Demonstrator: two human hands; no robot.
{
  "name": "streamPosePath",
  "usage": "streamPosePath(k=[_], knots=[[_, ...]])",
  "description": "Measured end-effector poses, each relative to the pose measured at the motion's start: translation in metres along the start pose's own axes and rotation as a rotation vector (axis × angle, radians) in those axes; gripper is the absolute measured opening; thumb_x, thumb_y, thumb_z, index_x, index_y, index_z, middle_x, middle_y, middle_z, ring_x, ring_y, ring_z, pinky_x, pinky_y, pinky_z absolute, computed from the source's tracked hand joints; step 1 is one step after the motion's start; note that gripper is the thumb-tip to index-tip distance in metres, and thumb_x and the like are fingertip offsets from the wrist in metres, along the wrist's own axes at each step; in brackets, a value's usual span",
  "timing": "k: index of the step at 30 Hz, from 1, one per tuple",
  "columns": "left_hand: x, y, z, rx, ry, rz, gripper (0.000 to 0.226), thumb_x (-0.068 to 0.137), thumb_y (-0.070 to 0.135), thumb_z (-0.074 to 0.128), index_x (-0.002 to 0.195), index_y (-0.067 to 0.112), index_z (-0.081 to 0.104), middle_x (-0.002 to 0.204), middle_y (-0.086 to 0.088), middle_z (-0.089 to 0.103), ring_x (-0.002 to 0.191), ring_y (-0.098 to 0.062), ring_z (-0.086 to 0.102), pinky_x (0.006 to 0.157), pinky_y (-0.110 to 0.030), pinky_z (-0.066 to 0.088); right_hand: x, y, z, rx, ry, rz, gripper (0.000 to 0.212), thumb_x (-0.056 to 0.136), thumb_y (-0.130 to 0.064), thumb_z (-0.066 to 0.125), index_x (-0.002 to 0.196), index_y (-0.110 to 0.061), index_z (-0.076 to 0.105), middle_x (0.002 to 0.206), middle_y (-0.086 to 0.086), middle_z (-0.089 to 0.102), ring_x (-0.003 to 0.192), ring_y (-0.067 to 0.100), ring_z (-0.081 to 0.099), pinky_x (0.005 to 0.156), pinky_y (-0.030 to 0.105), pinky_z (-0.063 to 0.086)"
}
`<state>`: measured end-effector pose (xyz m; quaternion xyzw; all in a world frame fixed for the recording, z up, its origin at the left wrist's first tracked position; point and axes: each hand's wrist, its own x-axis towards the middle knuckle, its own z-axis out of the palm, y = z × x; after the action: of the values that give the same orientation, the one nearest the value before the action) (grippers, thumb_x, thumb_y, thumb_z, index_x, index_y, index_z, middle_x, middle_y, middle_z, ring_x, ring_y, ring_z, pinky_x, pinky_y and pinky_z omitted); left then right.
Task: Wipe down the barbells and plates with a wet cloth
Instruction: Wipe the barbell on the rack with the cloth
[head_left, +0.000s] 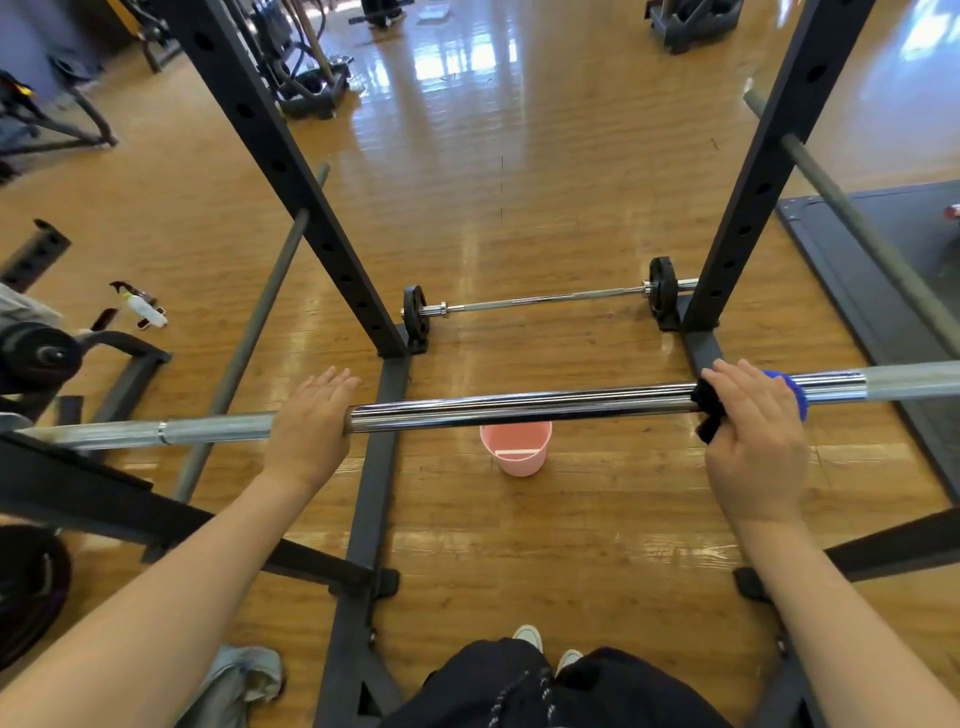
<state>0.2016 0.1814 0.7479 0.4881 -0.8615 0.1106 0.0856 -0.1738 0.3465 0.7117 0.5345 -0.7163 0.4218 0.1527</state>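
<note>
A chrome barbell lies across the rack at waist height, running left to right. My left hand rests on top of it left of centre, fingers straight and flat. My right hand wraps a blue and black cloth round the bar toward its right end. A second, thinner barbell sits on the floor beyond, with one small black plate at its left end and another plate at its right.
A pink bucket stands on the wooden floor under the bar. Black rack uprights rise left and right. A spray bottle lies on the floor at left, near a weight machine. A grey mat lies at right.
</note>
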Motion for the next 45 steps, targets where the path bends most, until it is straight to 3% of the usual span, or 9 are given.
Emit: streamPosePath(k=[9,13,18,24,28,32,38,42,45], knots=[[-0.001,0.001,0.001,-0.008,0.004,-0.014,0.054,0.056,-0.021,0.074,0.107,-0.006,0.065,0.107,-0.023,0.067,0.107,-0.041,0.062,0.096,-0.051,0.041,0.004,0.008,-0.012,0.01,-0.113,-0.003,0.041,0.09,-0.011,0.035,0.114,0.004,0.064,0.118,0.019,0.064,0.116,0.037,0.055,0.105,0.045,0.036],[-0.001,0.001,0.002,-0.014,-0.004,-0.019,0.055,0.056,-0.021,0.073,0.108,-0.006,0.064,0.109,-0.024,0.066,0.108,-0.04,0.061,0.096,-0.05,0.042,0.01,0.0,-0.009,0.003,-0.066,0.083,0.04,0.088,-0.007,0.035,0.111,0.004,0.066,0.113,0.019,0.066,0.112,0.037,0.057,0.104,0.051,0.036],[-0.001,0.0,0.003,-0.022,0.01,-0.003,0.053,0.057,-0.021,0.072,0.108,-0.007,0.065,0.11,-0.024,0.066,0.109,-0.04,0.061,0.096,-0.05,0.043,0.004,0.003,-0.012,0.018,-0.195,-0.02,0.034,0.089,-0.003,0.043,0.116,0.002,0.063,0.121,0.017,0.062,0.118,0.035,0.054,0.108,0.045,0.033],[-0.001,0.001,0.003,-0.017,0.032,-0.001,0.053,0.056,-0.021,0.073,0.106,-0.007,0.065,0.109,-0.025,0.066,0.107,-0.041,0.061,0.096,-0.051,0.042,0.014,0.0,-0.017,0.039,-0.141,0.159,0.042,0.091,-0.015,0.034,0.117,0.002,0.062,0.118,0.017,0.063,0.118,0.033,0.053,0.105,0.049,0.037],[-0.002,-0.001,0.003,-0.028,0.04,0.007,0.052,0.057,-0.02,0.073,0.106,-0.006,0.065,0.107,-0.023,0.067,0.106,-0.04,0.062,0.095,-0.05,0.043,0.004,0.0,-0.02,0.038,-0.213,0.069,0.035,0.088,0.002,0.044,0.119,0.003,0.062,0.125,0.017,0.06,0.123,0.034,0.05,0.105,0.042,0.034],[-0.001,-0.004,0.002,-0.037,0.089,0.078,0.048,0.059,-0.018,0.074,0.105,-0.006,0.066,0.104,-0.023,0.068,0.1,-0.039,0.065,0.09,-0.051,0.047,0.015,0.007,-0.022,0.006,-0.131,0.151,0.034,0.089,0.001,0.042,0.116,0.004,0.063,0.119,0.019,0.063,0.117,0.036,0.054,0.103,0.043,0.037],[-0.002,-0.001,0.003,-0.037,0.125,0.047,0.043,0.061,-0.007,0.08,0.102,-0.006,0.066,0.101,-0.024,0.068,0.098,-0.04,0.066,0.089,-0.053,0.048,0.01,0.0,-0.021,0.014,-0.207,0.09,0.033,0.088,0.011,0.05,0.118,0.002,0.062,0.121,0.019,0.062,0.121,0.035,0.052,0.104,0.038,0.033],[-0.001,0.002,0.002,-0.037,0.128,0.015,0.041,0.062,-0.002,0.079,0.101,-0.004,0.068,0.098,-0.021,0.07,0.094,-0.037,0.067,0.091,-0.056,0.046,0.014,-0.002,-0.019,0.012,-0.144,0.168,0.04,0.09,-0.012,0.036,0.116,0.003,0.062,0.117,0.019,0.064,0.118,0.035,0.054,0.103,0.038,0.034],[0.0,0.002,0.004,-0.016,0.114,-0.016,0.036,0.064,-0.009,0.073,0.1,-0.005,0.068,0.097,-0.022,0.07,0.095,-0.038,0.067,0.094,-0.057,0.043,0.012,-0.005,-0.018,0.017,-0.136,0.173,0.041,0.088,-0.009,0.036,0.116,0.003,0.062,0.118,0.019,0.064,0.119,0.034,0.053,0.103,0.038,0.035]])
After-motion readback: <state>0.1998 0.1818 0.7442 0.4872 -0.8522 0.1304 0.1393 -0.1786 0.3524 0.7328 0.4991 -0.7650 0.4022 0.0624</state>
